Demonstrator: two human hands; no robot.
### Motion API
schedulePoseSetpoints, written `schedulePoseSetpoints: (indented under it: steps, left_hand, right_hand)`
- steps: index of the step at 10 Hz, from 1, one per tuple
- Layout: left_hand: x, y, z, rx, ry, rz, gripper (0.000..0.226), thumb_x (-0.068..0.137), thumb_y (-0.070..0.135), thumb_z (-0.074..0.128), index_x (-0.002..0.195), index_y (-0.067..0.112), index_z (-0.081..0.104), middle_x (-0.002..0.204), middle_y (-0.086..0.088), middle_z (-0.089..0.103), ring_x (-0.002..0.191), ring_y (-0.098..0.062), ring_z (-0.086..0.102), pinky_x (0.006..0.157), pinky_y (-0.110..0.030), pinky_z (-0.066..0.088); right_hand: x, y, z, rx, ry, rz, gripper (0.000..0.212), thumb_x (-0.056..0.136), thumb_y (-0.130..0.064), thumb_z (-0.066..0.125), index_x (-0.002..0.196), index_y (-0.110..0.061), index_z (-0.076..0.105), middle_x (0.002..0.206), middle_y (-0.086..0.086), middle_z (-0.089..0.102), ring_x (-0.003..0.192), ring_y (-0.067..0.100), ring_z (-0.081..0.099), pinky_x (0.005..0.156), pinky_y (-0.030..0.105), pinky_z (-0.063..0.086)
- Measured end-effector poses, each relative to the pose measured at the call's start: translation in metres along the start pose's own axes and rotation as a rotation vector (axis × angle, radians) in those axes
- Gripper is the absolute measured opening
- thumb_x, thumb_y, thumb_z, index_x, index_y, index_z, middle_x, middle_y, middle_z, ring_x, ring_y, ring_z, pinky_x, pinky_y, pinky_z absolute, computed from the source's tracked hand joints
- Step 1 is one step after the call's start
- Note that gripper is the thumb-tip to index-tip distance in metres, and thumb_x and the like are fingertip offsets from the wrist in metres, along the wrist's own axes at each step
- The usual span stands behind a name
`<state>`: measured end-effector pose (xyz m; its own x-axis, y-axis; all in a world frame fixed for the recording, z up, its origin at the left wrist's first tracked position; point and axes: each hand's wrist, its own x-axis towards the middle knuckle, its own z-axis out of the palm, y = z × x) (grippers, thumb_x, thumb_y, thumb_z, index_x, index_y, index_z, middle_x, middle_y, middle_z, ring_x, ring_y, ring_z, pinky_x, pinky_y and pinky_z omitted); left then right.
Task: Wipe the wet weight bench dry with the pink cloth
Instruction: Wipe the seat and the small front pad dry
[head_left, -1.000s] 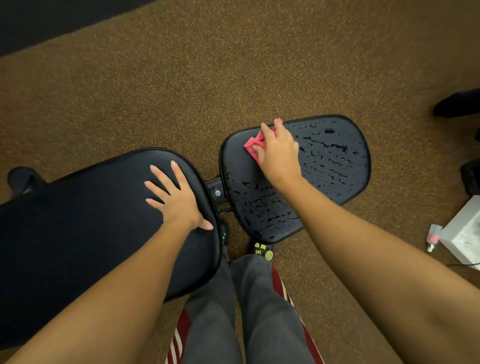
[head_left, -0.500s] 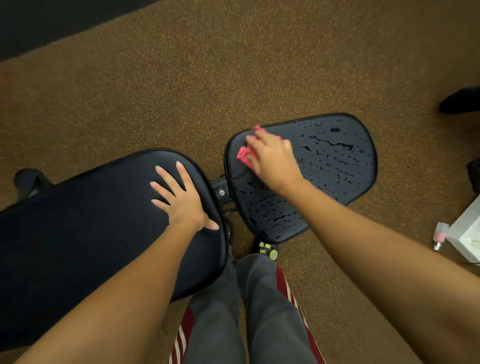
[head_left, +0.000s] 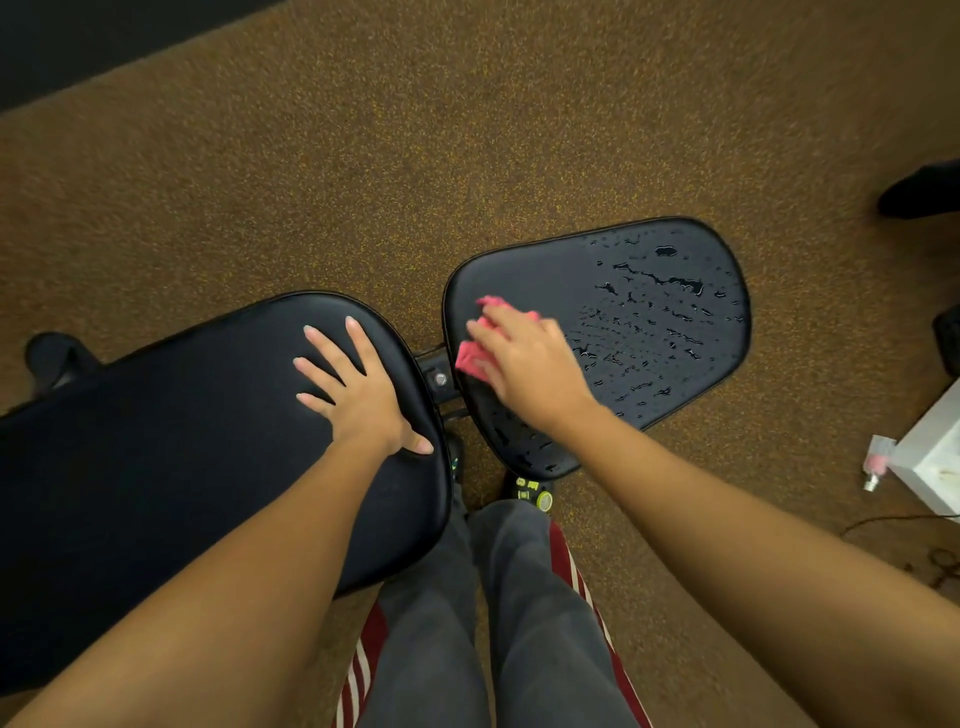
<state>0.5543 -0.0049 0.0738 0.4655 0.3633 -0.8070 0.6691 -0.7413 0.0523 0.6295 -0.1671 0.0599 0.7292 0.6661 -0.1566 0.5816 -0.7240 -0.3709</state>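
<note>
The black weight bench has two pads. The smaller seat pad (head_left: 660, 270) on the right is beaded with water drops across its right half and near its lower edge. My right hand (head_left: 530, 358) presses the pink cloth (head_left: 470, 356) flat on the left part of this pad; most of the cloth is hidden under my fingers. The larger back pad (head_left: 182, 441) on the left looks dry. My left hand (head_left: 356, 387) rests flat on it with fingers spread, holding nothing.
Brown speckled carpet (head_left: 467, 130) surrounds the bench. A white box (head_left: 935, 457) and a small pink-capped bottle (head_left: 878, 462) lie at the right edge. A dark object (head_left: 919, 189) sits at the upper right. My legs and shoes (head_left: 535, 493) stand between the pads.
My right hand has dragged the pink cloth from the seat pad's upper middle leftward and down toward the hinge, leaving a dry streak. My left hand has stayed in place.
</note>
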Motion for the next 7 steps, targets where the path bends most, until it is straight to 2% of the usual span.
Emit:
schedulePoseSetpoints:
  steps: [1,2,3,4,5,6,7]
  left_hand:
    - [0.0,0.0,0.001,0.0,-0.002,-0.003,0.158,0.048,0.035,0.091,0.136,0.013,-0.039,0.138,-0.027,-0.045,0.131,-0.052,-0.028,0.107,-0.065,-0.002]
    - [0.0,0.0,0.0,0.001,-0.004,-0.006,0.159,0.048,0.035,0.091,0.136,0.013,-0.039,0.138,-0.027,-0.045,0.131,-0.052,-0.028,0.107,-0.065,-0.002]
    - [-0.001,0.0,0.001,0.002,-0.004,-0.006,0.159,0.049,0.035,0.091,0.136,0.013,-0.039,0.138,-0.027,-0.045,0.131,-0.052,-0.028,0.107,-0.064,-0.001]
    - [0.0,0.001,0.0,0.005,0.003,-0.003,0.159,0.048,0.035,0.091,0.136,0.013,-0.039,0.138,-0.027,-0.044,0.131,-0.052,-0.028,0.107,-0.065,-0.001]
    - [0.001,0.001,0.001,-0.003,0.005,-0.006,0.159,0.048,0.034,0.092,0.136,0.013,-0.039,0.138,-0.027,-0.044,0.131,-0.052,-0.028,0.106,-0.065,-0.003]
    - [0.001,0.001,0.002,-0.004,0.002,-0.011,0.159,0.048,0.033,0.092,0.136,0.014,-0.04,0.138,-0.027,-0.045,0.131,-0.052,-0.029,0.106,-0.065,-0.003]
    - [0.0,0.001,0.001,-0.002,-0.003,-0.014,0.159,0.048,0.033,0.092,0.135,0.013,-0.04,0.138,-0.027,-0.045,0.131,-0.052,-0.029,0.107,-0.065,-0.003]
  right_hand:
    - [0.023,0.011,-0.007,-0.015,0.007,0.187,0.04,0.088,-0.022,0.059,0.125,-0.008,0.058,0.137,0.014,0.05,0.128,0.028,0.045,0.097,0.042,0.036]
    - [0.025,-0.003,0.002,-0.046,-0.02,0.192,0.042,0.081,-0.02,0.068,0.121,-0.008,0.06,0.13,0.013,0.055,0.127,0.026,0.046,0.097,0.042,0.038]
    - [-0.003,-0.016,0.009,-0.022,-0.07,0.038,0.045,0.069,-0.022,0.079,0.111,-0.011,0.065,0.119,0.008,0.062,0.115,0.024,0.056,0.086,0.038,0.046]
    - [-0.03,-0.008,0.004,0.018,-0.1,-0.07,0.036,0.08,-0.028,0.064,0.112,-0.011,0.065,0.119,0.008,0.062,0.113,0.025,0.058,0.081,0.038,0.048]
    - [-0.024,0.008,-0.007,0.017,-0.037,0.039,0.039,0.085,-0.028,0.056,0.117,-0.008,0.063,0.126,0.015,0.058,0.112,0.032,0.058,0.085,0.044,0.046]
    - [-0.007,0.001,-0.005,0.022,-0.027,0.197,0.046,0.084,-0.015,0.064,0.129,-0.009,0.054,0.135,0.016,0.049,0.121,0.033,0.048,0.096,0.047,0.036]
    - [-0.009,-0.022,0.009,0.035,-0.03,0.179,0.053,0.074,-0.01,0.073,0.124,-0.011,0.057,0.124,0.013,0.056,0.116,0.03,0.053,0.09,0.047,0.041]
